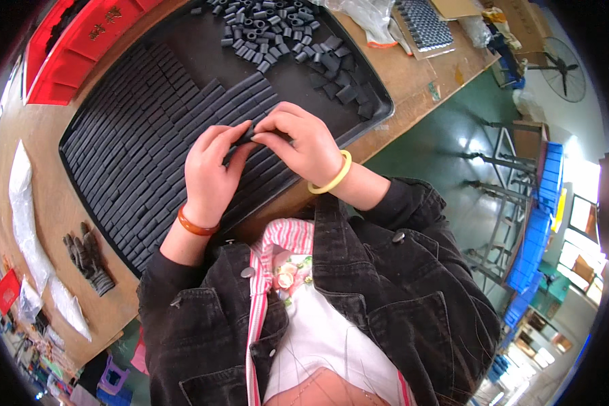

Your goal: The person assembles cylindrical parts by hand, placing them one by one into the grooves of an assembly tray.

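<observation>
Over the near part of a large black tray (379,95), my two hands meet at a small black piece (249,132). My left hand (208,166) pinches it from the left between thumb and fingers. From the other side, the thumb and fingers of my right hand (303,142) close on it too; my fingertips cover much of its shape. Beneath and left of the hands, black cylindrical pieces (142,128) lie side by side in tight rows. A heap of loose, short black hollow tubes (264,34) is at the tray's far side. Flat black squares (342,74) lie scattered to its right.
A red bin (81,51) stands beyond the tray at the far left. On the wooden table (115,318) lie a dark glove (88,257) and a long clear plastic bag (30,203). Far right are a sheet of small grey parts (423,26) and plastic wrapping (365,17).
</observation>
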Available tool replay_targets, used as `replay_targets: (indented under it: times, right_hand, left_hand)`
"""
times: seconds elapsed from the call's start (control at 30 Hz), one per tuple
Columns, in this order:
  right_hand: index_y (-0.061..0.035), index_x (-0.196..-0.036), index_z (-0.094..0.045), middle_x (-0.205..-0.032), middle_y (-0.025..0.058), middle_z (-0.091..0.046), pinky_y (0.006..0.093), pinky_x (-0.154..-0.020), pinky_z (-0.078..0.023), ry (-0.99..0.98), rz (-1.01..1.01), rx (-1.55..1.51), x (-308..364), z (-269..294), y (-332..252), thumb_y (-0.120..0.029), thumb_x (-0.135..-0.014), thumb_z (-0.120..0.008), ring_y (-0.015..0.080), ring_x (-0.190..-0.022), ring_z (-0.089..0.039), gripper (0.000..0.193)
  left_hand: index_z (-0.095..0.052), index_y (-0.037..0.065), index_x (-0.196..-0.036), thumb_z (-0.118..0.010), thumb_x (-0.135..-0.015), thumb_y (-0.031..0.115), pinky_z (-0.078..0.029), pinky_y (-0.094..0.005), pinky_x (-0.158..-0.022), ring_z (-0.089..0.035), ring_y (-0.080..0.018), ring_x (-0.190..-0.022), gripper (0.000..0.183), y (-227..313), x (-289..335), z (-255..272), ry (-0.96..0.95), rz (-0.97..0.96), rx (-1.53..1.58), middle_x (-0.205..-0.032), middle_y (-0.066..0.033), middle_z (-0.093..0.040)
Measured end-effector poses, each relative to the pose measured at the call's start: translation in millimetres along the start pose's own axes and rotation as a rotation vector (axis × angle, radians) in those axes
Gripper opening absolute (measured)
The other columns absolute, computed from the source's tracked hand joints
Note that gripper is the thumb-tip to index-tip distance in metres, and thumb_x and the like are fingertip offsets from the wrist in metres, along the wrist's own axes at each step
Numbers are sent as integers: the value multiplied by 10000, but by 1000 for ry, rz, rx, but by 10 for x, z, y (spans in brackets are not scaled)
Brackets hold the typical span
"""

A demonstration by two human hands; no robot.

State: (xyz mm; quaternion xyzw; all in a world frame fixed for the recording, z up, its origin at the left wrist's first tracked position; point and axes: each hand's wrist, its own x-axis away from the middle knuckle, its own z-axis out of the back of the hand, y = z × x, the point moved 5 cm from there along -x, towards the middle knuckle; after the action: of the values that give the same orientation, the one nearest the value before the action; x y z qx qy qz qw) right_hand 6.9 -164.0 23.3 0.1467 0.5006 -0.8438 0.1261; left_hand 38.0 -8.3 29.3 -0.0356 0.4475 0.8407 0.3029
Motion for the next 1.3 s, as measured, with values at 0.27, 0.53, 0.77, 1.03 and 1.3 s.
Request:
replay_targets:
  times: [0.27, 0.53, 0.77, 1.03, 1.3]
  right_hand:
    - [-20, -1129, -529, -843, 73, -591, 298, -574, -464, 163, -53, 139, 181, 344, 322, -43, -834, -698, 179, -598, -551, 341]
    - [-38, -1092, -560, -802, 62, -587, 329, -588, -461, 237, 52, 168, 260, 318, 304, 19, -794, -660, 213, -602, -551, 320]
    - [-46, -1042, -576, -763, 79, -589, 355, -612, -466, 268, 62, 209, 277, 367, 309, 35, -780, -652, 251, -636, -579, 285]
    - [-49, -967, -597, -718, 74, -569, 371, -593, -459, 246, 93, 217, 229, 378, 289, 43, -768, -648, 268, -616, -568, 225]
    - [-34, -1007, -599, -735, 93, -585, 338, -570, -471, 314, -50, 37, 239, 406, 276, -6, -822, -665, 256, -594, -583, 198]
  left_hand:
    - [-691, 38, -1020, -710, -823, 55, -510, -346, -785, -642, -279, -897, 199, -58, -562, 714, 96, -121, -358, -964, -105, -679]
    - [-726, 107, -1018, -681, -863, 237, -491, -398, -853, -614, -276, -950, 208, -1556, -1492, 775, 142, -211, -836, -982, -62, -703]
    - [-731, 123, -1045, -605, -911, 300, -466, -424, -906, -568, -248, -1105, 255, -1634, -1503, 575, 86, -253, -1100, -1028, -19, -705]
    - [-642, 103, -1231, -533, -965, 321, -418, -458, -999, -448, -275, -1277, 360, -1614, -1223, 582, 38, -227, -1076, -1283, -20, -601]
    - [-660, 76, -1187, -564, -940, 187, -407, -405, -1029, -506, -307, -1189, 287, -1405, -1107, 758, 71, -216, -1029, -1257, -104, -597]
